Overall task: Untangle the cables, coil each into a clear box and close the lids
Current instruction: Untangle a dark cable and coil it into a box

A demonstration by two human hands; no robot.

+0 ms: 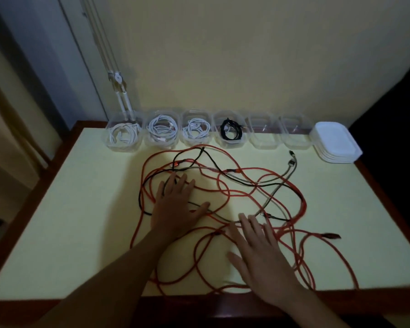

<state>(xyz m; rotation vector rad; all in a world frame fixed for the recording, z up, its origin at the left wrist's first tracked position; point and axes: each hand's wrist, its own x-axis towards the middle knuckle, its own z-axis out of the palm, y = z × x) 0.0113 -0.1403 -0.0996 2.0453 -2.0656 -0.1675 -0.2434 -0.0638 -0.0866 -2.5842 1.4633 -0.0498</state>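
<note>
Now left hand (175, 205), right hand (258, 249) spread on cables (302, 202).

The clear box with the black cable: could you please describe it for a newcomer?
Six clear plastic boxes line the pale yellow table's far edge. The fourth box from the left alone holds a coiled black cable; its neighbours hold white cable or nothing.

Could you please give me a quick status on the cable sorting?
Hands open: left hand and right hand flat on the cable tangle. Four filled boxes, two empty boxes. All lids stacked aside.
</note>
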